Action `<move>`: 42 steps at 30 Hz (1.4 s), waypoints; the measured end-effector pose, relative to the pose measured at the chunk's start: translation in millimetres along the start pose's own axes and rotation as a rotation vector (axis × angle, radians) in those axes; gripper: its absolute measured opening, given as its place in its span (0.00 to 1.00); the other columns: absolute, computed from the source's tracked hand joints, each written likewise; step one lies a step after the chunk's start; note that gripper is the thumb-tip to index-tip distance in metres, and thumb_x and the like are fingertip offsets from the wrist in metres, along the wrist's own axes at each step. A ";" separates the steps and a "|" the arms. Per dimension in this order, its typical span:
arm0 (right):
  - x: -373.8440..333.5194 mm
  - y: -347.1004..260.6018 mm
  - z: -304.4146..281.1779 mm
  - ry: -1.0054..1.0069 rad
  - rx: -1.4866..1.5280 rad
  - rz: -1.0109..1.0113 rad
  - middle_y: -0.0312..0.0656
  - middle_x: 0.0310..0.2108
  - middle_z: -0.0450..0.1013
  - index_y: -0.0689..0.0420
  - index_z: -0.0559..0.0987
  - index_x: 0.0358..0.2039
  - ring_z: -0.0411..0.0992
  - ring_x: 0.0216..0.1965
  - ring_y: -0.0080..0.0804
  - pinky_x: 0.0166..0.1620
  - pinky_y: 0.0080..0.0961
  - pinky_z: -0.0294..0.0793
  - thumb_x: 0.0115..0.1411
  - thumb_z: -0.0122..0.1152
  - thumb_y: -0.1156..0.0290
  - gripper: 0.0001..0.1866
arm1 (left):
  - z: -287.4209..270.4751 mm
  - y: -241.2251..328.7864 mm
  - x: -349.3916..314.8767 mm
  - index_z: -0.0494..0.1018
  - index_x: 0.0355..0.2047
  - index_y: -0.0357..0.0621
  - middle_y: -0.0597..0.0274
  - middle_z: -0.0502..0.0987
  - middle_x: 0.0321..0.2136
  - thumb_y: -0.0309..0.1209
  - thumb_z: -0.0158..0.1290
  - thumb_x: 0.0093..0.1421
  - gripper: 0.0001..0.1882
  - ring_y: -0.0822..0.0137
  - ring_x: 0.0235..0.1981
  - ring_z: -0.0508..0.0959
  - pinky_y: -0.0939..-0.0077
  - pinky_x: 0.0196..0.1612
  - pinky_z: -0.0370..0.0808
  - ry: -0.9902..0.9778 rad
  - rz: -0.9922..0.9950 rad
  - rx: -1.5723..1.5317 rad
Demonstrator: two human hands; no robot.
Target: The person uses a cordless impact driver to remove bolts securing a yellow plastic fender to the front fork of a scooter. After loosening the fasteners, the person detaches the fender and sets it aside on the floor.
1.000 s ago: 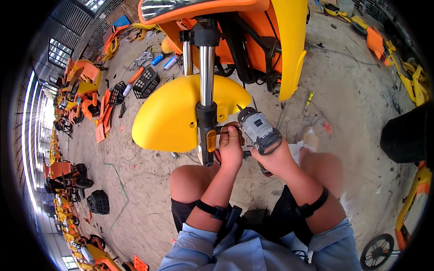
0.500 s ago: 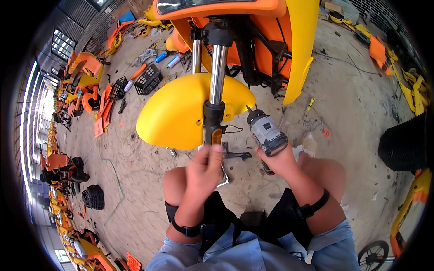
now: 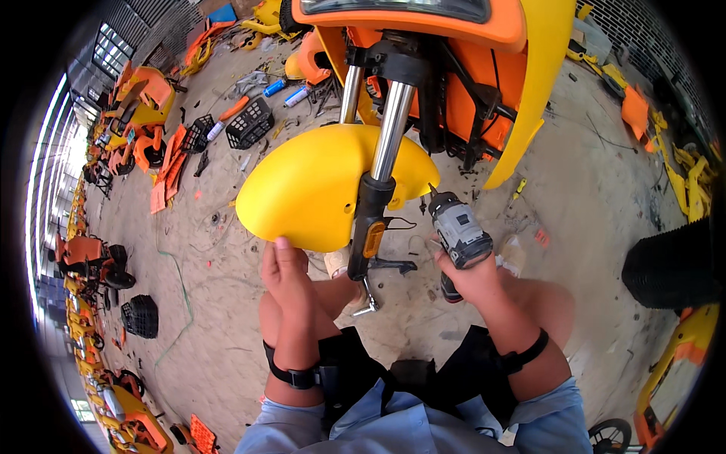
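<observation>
A yellow front fender [image 3: 310, 185] sits around a chrome-and-black fork [image 3: 392, 140] of an orange and yellow scooter. My left hand [image 3: 289, 276] is closed at the fender's lower left edge, thumb against the rim; its other fingers are partly hidden. In my right hand [image 3: 476, 280] is a grey and black cordless drill [image 3: 457, 227], its bit pointing up beside the fender's right end. An orange reflector [image 3: 373, 239] marks the lower fork leg. Below the fork's lower end, a silver wrench [image 3: 368, 303] shows near my leg.
Black baskets [image 3: 250, 124], spray cans [image 3: 296, 97] and orange panels [image 3: 169, 170] lie on the floor at far left. A yellow-handled tool [image 3: 519, 189] lies to the right. A black ribbed bin [image 3: 669, 263] stands at the right. Several scooters line the left side.
My left hand has moved left from the fork's lower end to the fender's lower edge. The drill stays in my right hand. The whole view has shifted slightly.
</observation>
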State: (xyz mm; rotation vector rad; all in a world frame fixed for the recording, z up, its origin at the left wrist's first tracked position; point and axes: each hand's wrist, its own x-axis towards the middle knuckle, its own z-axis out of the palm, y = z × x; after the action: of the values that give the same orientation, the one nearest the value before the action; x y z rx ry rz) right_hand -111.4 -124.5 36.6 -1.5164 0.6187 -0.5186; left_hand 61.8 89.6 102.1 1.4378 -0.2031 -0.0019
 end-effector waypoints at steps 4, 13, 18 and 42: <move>5.6 17.7 -7.5 0.047 -0.021 -0.032 0.42 0.41 0.76 0.63 0.71 0.53 0.75 0.41 0.29 0.46 0.29 0.75 0.52 0.72 0.73 0.29 | 13.9 -9.5 -24.7 0.74 0.35 0.33 0.69 0.75 0.25 0.33 0.46 0.72 0.14 0.78 0.24 0.70 0.82 0.28 0.65 0.024 0.185 0.106; 5.0 10.7 -45.3 0.244 0.076 -0.036 0.43 0.42 0.78 0.63 0.73 0.53 0.76 0.39 0.29 0.43 0.26 0.76 0.51 0.62 0.87 0.27 | 37.0 -2.2 -73.6 0.76 0.33 0.41 0.54 0.76 0.22 0.28 0.59 0.54 0.07 0.54 0.23 0.79 0.62 0.26 0.76 -0.587 0.648 0.444; -4.6 17.0 -60.4 0.228 -0.024 -0.022 0.43 0.43 0.78 0.63 0.73 0.54 0.76 0.41 0.29 0.43 0.27 0.76 0.51 0.63 0.85 0.27 | 52.8 -33.6 -90.2 0.74 0.33 0.39 0.49 0.80 0.29 0.35 0.52 0.59 0.11 0.46 0.30 0.81 0.51 0.34 0.78 -0.880 0.407 0.555; -1.7 17.4 -52.2 0.316 -0.012 0.006 0.43 0.40 0.77 0.63 0.72 0.53 0.75 0.38 0.30 0.40 0.26 0.76 0.50 0.62 0.86 0.27 | -48.5 20.2 31.8 0.77 0.36 0.46 0.75 0.74 0.24 0.36 0.55 0.66 0.08 0.83 0.23 0.69 0.85 0.26 0.64 -0.644 -0.400 -0.194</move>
State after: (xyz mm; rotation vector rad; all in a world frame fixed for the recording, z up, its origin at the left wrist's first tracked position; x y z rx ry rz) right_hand -148.3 -162.4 21.6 -1.4544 0.8705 -0.7596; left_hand 97.4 136.1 120.6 1.2241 -0.4242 -0.7984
